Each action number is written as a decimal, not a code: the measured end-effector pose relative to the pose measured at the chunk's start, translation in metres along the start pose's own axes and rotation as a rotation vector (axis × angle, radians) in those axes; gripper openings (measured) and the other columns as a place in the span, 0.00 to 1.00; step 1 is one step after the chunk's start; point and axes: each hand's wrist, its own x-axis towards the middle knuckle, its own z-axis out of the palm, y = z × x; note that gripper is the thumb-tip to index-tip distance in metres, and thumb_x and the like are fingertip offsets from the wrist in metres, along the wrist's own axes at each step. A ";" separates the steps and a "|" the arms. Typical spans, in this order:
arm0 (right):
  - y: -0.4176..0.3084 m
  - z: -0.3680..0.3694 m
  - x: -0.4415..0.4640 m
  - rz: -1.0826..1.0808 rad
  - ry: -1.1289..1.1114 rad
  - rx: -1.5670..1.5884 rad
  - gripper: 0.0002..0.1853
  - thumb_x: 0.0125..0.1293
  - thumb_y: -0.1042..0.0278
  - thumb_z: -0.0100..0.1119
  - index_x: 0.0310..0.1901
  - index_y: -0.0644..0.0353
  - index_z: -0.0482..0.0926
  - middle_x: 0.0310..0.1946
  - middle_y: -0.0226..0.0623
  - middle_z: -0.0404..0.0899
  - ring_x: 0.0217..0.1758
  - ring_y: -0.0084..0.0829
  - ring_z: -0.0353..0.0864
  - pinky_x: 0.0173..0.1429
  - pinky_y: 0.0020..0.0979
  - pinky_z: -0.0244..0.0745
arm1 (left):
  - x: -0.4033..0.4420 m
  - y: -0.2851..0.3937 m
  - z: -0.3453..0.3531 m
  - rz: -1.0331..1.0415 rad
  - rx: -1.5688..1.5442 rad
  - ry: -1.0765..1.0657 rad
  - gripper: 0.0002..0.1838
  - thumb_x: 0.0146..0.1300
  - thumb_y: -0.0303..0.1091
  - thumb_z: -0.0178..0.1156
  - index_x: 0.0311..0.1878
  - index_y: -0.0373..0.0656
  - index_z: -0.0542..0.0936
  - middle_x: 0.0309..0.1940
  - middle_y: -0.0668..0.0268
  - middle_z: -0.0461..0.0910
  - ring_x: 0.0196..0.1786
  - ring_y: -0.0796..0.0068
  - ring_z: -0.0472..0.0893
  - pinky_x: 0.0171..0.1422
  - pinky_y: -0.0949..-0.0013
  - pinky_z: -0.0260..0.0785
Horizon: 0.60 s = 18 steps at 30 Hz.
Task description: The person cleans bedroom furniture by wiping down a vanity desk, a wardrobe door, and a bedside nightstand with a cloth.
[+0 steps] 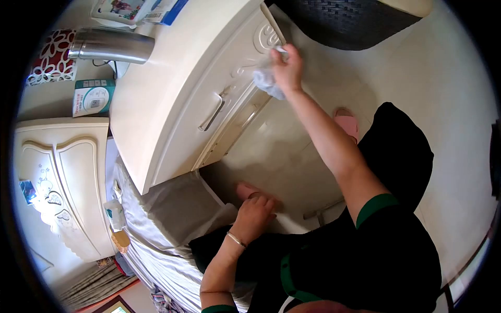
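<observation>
My right hand (287,70) is closed on a pale grey-white cloth (267,82), which lies against the front of a cream dresser (209,78) near the drawer's carved end. A metal handle (213,112) sits on that drawer front, short of the cloth. My left hand (254,216), with a bracelet at the wrist, hangs near my dark-clothed knee, its fingers loosely bent and nothing visible in them. Beyond its fingers shows a pink slipper (247,191) on the floor.
On the dresser top stand a metal cylinder (112,46) and a boxed device (94,98). A dark woven basket (344,23) is on the floor beside the dresser. A bed with grey sheets (156,229) adjoins its other end.
</observation>
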 end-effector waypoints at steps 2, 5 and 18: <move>0.042 -0.005 0.010 0.199 0.022 0.009 0.16 0.60 0.65 0.72 0.44 0.65 0.80 0.36 0.42 0.84 0.38 0.31 0.82 0.45 0.33 0.77 | 0.000 0.002 -0.001 0.015 -0.022 0.085 0.20 0.58 0.38 0.65 0.53 0.43 0.76 0.49 0.55 0.79 0.47 0.54 0.82 0.51 0.56 0.74; 0.050 -0.001 0.004 -0.114 -0.020 -0.246 0.17 0.60 0.64 0.71 0.46 0.66 0.79 0.37 0.43 0.84 0.41 0.34 0.82 0.48 0.35 0.77 | -0.002 0.002 0.000 -0.003 -0.016 0.057 0.21 0.59 0.38 0.64 0.54 0.42 0.76 0.50 0.55 0.79 0.48 0.53 0.82 0.52 0.55 0.75; 0.012 0.016 -0.020 -0.041 -0.046 -0.034 0.11 0.61 0.70 0.69 0.41 0.66 0.80 0.36 0.37 0.83 0.40 0.24 0.79 0.45 0.29 0.76 | 0.000 0.001 0.007 -0.003 -0.022 -0.035 0.19 0.59 0.37 0.64 0.52 0.42 0.77 0.44 0.54 0.80 0.44 0.53 0.82 0.50 0.55 0.75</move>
